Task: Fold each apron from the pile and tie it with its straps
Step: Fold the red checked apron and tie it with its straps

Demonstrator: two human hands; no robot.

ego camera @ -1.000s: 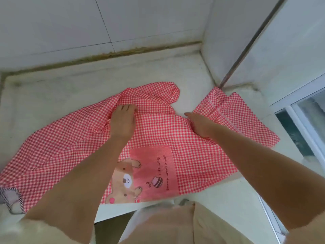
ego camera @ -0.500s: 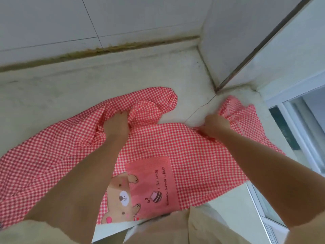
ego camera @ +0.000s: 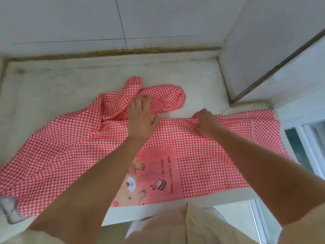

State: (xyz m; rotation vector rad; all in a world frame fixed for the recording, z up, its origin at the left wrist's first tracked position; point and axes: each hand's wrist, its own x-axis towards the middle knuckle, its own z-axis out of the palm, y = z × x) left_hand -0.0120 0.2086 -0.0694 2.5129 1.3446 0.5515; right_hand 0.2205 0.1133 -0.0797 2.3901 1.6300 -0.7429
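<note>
Clearly early on, the apron (ego camera: 61,152) lies unfolded and untied on the tabletop (ego camera: 70,76) — left hand (ego camera: 140,117) spread flat at 12 o'clock, right hand (ego camera: 206,123) pinching its edge at 2 o'clock.

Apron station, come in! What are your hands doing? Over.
Left hand open over the apron, at its bunched top. Right hand pinching its upper edge. Spread on the counter, not folded, not tied. Nothing in the way.
</note>
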